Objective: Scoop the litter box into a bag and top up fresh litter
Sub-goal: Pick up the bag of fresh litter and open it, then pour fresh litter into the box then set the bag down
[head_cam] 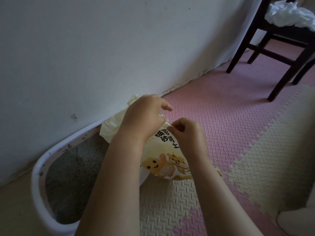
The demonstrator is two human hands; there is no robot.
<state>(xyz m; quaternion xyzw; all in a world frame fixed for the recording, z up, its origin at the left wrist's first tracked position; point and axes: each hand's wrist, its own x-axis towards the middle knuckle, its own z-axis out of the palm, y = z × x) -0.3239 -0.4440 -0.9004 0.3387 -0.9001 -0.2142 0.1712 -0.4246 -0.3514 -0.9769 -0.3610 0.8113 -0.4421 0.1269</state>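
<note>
Seen from above and behind two bare forearms reaching forward over a floor of interlocking foam mats [230,126] in pink and cream. Left hand [144,114] and right hand [186,132] close together at the top edge of a cream and yellow litter bag [167,160] printed with cartoon cats and black characters. Left fingers [163,106] curled and pinched on the bag's crinkled top edge, index finger sticking out toward the right; right fingers [177,129] bunched tight, clamped on the same edge just beside the left hand. Both pinches nearly touching, with a small bit of whitish edge showing between them. Bag lying tilted across the near right corner of the litter box [36,184], partly on the rim and partly on the mat. Litter box white-rimmed, rounded, set against the pale wall [102,48], holding a bed of grey litter [71,181]; dark specks stuck along the inner rim at the far side. Crumpled pale yellow plastic bag [112,123] bunched behind the left wrist, at the far end of the box next to the wall. Dark wooden chair [265,48] well apart at upper right, with crumpled white plastic [289,14] heaped on its seat.
</note>
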